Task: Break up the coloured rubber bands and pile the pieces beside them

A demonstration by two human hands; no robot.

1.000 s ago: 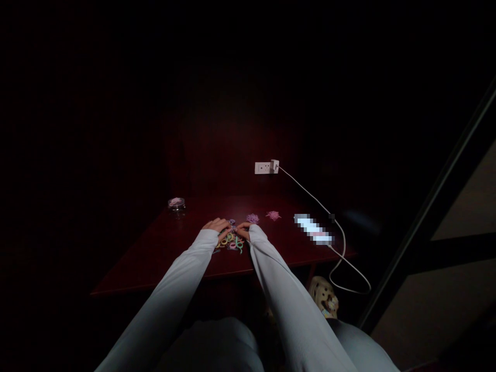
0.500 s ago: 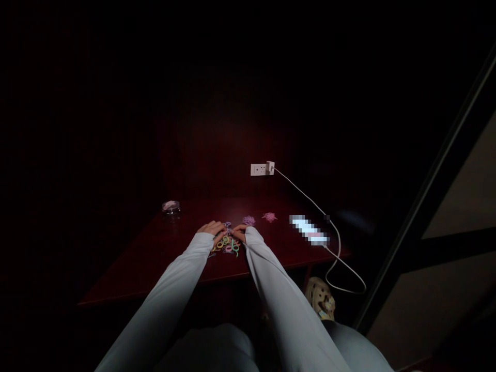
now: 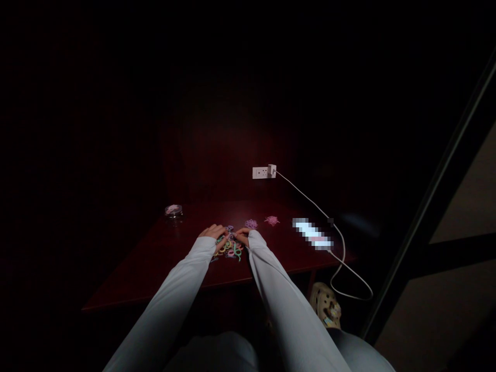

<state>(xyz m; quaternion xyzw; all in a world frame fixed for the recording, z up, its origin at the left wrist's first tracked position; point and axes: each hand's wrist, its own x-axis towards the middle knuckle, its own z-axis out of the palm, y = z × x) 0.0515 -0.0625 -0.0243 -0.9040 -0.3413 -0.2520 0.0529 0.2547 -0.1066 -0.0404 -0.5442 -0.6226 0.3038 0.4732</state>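
A pile of small pastel hair ties (image 3: 228, 249), in yellow, green, pink and purple, lies on the dark red table. Over the pile's left side is my left hand (image 3: 213, 234), its thumb and fingertips pinched at a purple hair tie. From the right, my right hand (image 3: 243, 236) reaches in with its fingers bent and pressed together at the same purple bit. The fingertips of both hands are close to each other, and exact contact is too small to make out. Just beyond my right hand sit a heap of purple hair ties (image 3: 251, 223) and a heap of pink hair ties (image 3: 272, 220).
A clear round container (image 3: 173, 211) with pink contents stands at the table's (image 3: 155, 263) back left. On the right lies a phone with a blurred bright screen (image 3: 312, 233). Its white cable (image 3: 304, 195) runs to a wall socket (image 3: 260, 173). A beige clog (image 3: 325, 305) is below.
The whole view has shifted slightly, so everything appears a little lower and to the right. Both hands stay at the pile, with only small finger movements.
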